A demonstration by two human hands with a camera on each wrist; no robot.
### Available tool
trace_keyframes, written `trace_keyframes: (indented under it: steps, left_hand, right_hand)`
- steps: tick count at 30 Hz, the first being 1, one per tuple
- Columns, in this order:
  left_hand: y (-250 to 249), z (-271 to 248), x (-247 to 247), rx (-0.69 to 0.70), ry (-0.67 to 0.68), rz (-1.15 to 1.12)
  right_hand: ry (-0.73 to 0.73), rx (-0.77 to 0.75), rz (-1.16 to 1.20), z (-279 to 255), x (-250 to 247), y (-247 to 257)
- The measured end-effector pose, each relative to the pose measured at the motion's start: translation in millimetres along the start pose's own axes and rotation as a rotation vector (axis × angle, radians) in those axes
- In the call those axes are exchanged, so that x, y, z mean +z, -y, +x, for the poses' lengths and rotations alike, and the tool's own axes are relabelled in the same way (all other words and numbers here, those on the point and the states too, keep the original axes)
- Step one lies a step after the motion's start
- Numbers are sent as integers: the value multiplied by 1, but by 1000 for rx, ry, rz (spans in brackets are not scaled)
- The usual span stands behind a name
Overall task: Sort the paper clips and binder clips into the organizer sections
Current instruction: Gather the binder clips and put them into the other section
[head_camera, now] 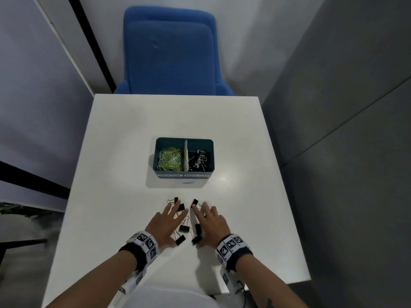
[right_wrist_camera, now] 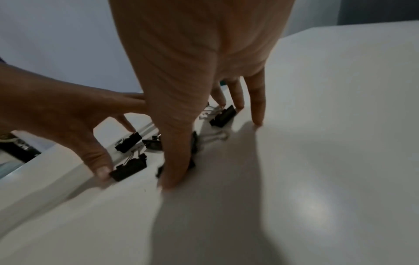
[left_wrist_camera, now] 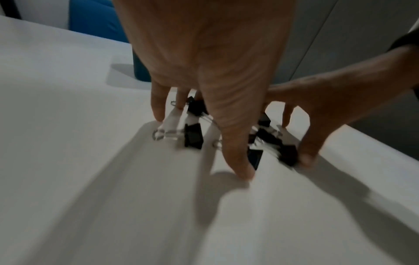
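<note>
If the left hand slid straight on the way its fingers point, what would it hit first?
Most likely the black binder clip lying just off the left hand's fingertips; beyond it a second clip, then the organizer. Whether they already touch is unclear.

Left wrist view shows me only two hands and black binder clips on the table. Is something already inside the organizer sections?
Observer: Yes. The organizer holds paper clips, yellow-green and white, in its left section.
Operator: And the right section?
Observer: Black binder clips lie there.
Operator: Are the sections marked?
Observer: Two white labels sit on the front wall, one under each section.
</note>
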State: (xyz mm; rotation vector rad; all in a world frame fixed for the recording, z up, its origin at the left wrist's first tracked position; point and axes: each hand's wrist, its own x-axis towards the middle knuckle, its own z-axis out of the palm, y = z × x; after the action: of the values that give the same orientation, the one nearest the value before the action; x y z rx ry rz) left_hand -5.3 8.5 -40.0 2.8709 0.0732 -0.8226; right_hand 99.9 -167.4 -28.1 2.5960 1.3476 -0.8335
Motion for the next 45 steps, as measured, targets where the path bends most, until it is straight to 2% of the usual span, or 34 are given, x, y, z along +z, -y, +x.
trace_keyframes:
  steps: [3,10,15,18,21,25,31,35,39,45]
  left_hand:
    - [-6,0,0,16,-106,-74]
    - [-12,1,-17,-133,-78,-268]
    - [-2,6,-23,-132,-154,-221]
    - [4,9,-20,-93,-136,-132]
    - [10,14,-19,-63,-188,-95]
    - [13,13,-18,-78,-189,-51]
    - [2,12,-24,-186,-153,-171]
    - [-4,8,-33,-188,-160,-231]
    - [-6,4,-55,-208,-269,-366]
    - [-11,17,-153,-184,-587,-688]
  right_hand:
    - [-70,1,127,5,-3,2]
    - [-147,34,265,11,-2,3]
    - [-179,46,236,15,4,-4]
    - [-228,37,224,15,7,-9]
    - [-233,58,292,14,5,-11]
    - [-250,149,398,13,5,-15]
    - [-291,198,538,3,-5,-23]
    - [-346,238,563,-1,-31,-27]
    - [-424,217,522,-1,-78,-25]
    - [-651,281,643,20,-151,-25]
